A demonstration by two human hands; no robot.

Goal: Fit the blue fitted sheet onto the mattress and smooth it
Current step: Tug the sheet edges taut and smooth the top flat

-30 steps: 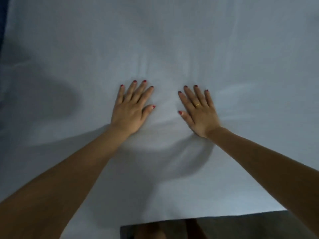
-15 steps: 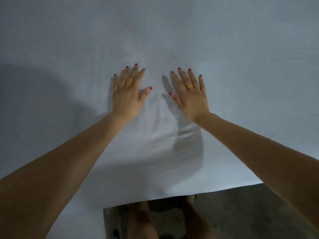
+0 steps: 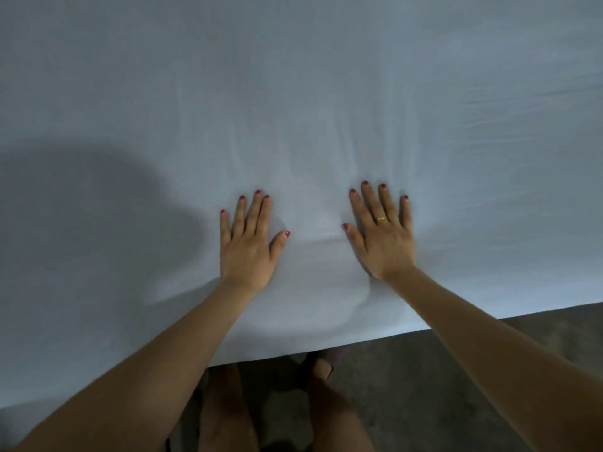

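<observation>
Head view: blue fitted sheet [image 3: 326,93] faintly creased under flat hands.

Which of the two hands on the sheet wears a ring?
The right hand wears it: a gold ring sits on its ring finger. The left hand has bare fingers. Both lie flat, fingers straight, on the blue fitted sheet.

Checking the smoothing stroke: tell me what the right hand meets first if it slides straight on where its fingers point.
Only faint creases in the pale blue fitted sheet lie ahead of the right hand; otherwise the way looks free.
</observation>
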